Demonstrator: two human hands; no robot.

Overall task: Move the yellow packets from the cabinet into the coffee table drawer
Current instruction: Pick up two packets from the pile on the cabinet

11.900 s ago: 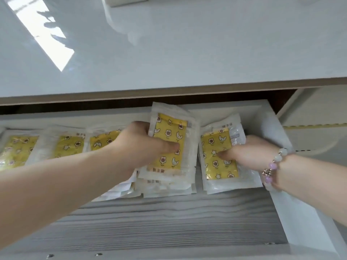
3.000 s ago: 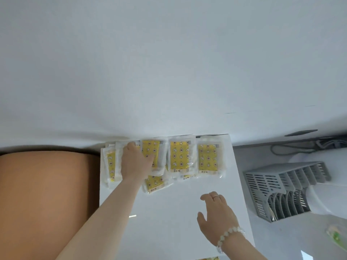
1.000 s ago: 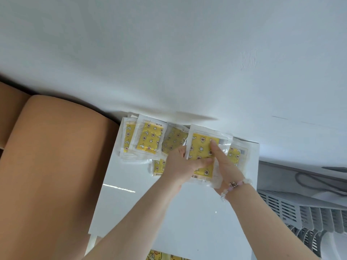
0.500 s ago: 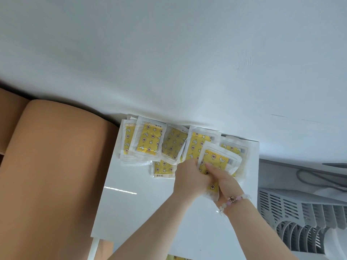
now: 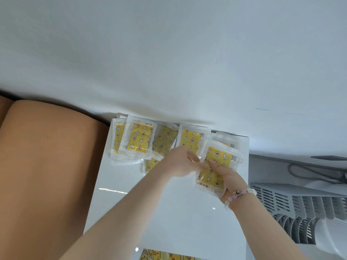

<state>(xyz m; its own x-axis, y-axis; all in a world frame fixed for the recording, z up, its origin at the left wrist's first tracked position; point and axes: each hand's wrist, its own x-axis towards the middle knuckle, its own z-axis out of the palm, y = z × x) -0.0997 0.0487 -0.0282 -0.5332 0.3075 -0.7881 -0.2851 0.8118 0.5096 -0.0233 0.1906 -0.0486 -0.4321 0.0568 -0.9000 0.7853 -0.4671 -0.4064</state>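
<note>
Several yellow packets in clear wrappers lie in an overlapping row on the white cabinet top, against the wall. My right hand holds a small stack of yellow packets lifted off the right end of the row, with its thumb on top. My left hand is blurred and sits at the stack's left edge, thumb pinching the wrapper. One more packet lies just behind my left hand. The coffee table drawer is out of view.
A tan cushion fills the left side beside the cabinet. To the right and lower stand a grey slatted appliance and a dark cable. A yellow patterned item shows at the bottom edge. The white wall rises behind.
Both hands were laying packets in the drawer, then moved to the cabinet top. In the last second they lifted a packet from the row and drew it right into my right hand.
</note>
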